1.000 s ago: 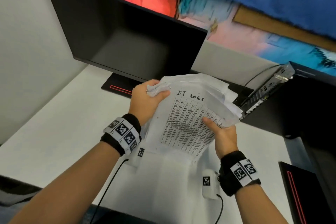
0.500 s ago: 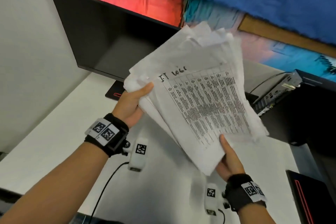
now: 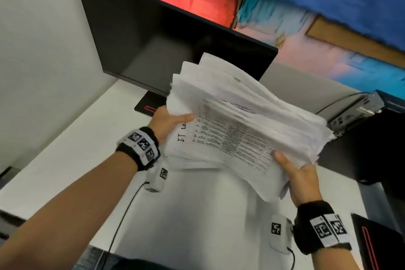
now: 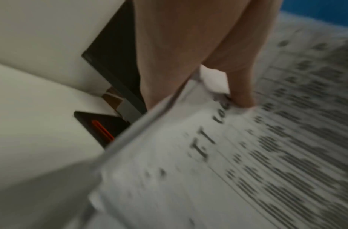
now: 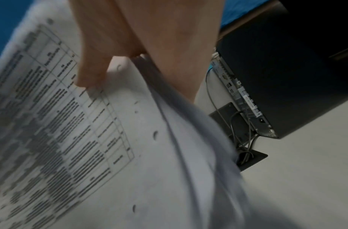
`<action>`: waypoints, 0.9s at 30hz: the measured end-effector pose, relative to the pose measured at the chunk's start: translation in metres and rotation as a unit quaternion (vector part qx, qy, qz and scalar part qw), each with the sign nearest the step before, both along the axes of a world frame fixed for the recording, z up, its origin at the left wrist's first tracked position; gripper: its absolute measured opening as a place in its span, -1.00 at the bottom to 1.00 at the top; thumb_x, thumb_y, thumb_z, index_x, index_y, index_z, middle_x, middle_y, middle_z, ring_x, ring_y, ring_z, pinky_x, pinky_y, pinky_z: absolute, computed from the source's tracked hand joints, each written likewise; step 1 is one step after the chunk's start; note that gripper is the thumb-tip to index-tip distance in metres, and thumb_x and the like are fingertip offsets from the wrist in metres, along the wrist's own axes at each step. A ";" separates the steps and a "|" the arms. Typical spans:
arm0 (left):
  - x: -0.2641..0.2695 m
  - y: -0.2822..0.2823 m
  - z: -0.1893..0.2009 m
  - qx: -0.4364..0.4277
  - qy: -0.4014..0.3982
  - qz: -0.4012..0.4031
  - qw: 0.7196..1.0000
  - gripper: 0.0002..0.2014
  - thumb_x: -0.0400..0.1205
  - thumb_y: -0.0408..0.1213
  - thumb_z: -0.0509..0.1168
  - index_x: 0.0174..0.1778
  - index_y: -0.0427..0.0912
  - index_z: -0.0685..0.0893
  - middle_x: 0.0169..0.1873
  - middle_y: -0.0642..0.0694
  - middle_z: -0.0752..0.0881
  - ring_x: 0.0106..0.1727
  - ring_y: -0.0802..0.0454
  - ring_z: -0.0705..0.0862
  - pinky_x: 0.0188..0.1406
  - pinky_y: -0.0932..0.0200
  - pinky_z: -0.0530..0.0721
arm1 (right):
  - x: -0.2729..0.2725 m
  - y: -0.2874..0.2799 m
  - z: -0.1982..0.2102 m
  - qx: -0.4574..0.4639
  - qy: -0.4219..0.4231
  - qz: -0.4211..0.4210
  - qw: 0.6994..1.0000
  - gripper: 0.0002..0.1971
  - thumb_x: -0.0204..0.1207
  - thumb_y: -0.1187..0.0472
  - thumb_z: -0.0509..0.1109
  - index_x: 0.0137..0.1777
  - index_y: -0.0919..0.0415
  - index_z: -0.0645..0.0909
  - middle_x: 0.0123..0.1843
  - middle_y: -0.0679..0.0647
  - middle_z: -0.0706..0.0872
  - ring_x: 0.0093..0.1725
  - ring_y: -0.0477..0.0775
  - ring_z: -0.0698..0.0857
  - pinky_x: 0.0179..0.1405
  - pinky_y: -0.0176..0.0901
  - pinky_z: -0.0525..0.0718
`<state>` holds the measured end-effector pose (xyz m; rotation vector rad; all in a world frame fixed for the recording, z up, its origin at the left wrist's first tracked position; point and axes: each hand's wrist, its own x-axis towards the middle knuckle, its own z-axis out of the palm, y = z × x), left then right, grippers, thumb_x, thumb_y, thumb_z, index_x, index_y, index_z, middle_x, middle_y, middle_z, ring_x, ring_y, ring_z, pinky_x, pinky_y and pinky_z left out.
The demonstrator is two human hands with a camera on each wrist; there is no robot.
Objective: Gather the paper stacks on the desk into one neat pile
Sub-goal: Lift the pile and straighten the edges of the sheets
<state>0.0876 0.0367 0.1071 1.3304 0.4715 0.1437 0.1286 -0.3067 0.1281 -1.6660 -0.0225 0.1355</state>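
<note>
A thick, ragged stack of white printed sheets is held in the air above the white desk, its top page a table with "IT" handwritten on it. My left hand grips the stack's left end, thumb on top of the page. My right hand grips the near right corner, thumb pressed on the top sheet, fingers hidden underneath. The sheets fan out unevenly along the far and right edges. The stack fills both wrist views.
A black monitor stands at the back left on a black base with a red line. A dark computer case with cables sits at the right. Another black base lies at the near right corner.
The stack has swung from upright and tilted toward me to lying nearly flat, long side across. My left hand moved right and up; my right hand shifted to the near right corner.
</note>
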 end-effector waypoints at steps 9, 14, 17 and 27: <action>-0.013 -0.028 -0.006 0.046 -0.068 0.073 0.994 -0.64 0.47 -0.34 0.59 0.11 0.07 0.73 -0.08 0.17 0.87 -0.05 0.32 0.84 -0.16 0.39 0.76 | -0.002 0.008 -0.026 -0.004 0.011 -0.085 0.996 -0.53 0.39 0.25 0.64 0.32 0.21 0.70 0.13 -0.01 0.84 0.02 -0.25 0.83 0.07 -0.27 0.79; -0.007 -0.032 -0.022 0.066 0.011 0.093 0.993 -0.60 0.38 -0.25 0.66 0.08 0.00 0.72 -0.01 0.02 0.84 0.00 0.12 0.82 -0.08 0.18 0.79 | 0.009 0.009 -0.063 -0.081 0.114 -0.072 0.988 -0.46 0.37 0.49 0.55 0.38 0.27 0.65 0.18 0.16 0.77 0.22 0.21 0.71 0.32 0.05 0.60; 0.001 -0.039 -0.026 0.043 0.024 0.105 0.993 -0.74 0.44 -0.25 0.61 0.02 -0.09 0.80 -0.10 -0.02 0.89 -0.08 0.04 0.88 -0.10 0.06 0.86 | 0.019 0.015 -0.061 -0.064 0.141 -0.105 0.982 -0.51 0.45 0.45 0.52 0.40 0.35 0.61 0.11 0.20 0.74 0.09 0.22 0.73 0.11 -0.13 0.58; 0.024 -0.029 0.003 0.063 -0.009 0.146 0.987 -0.46 0.37 0.34 0.38 -0.18 -0.13 0.59 -0.25 -0.09 0.73 -0.25 0.01 0.69 -0.08 -0.03 0.76 | 0.021 0.011 -0.039 -0.066 0.052 -0.039 0.996 -0.43 0.41 0.10 0.62 0.43 0.08 0.60 0.27 0.01 0.78 0.26 -0.01 0.74 0.31 -0.05 0.62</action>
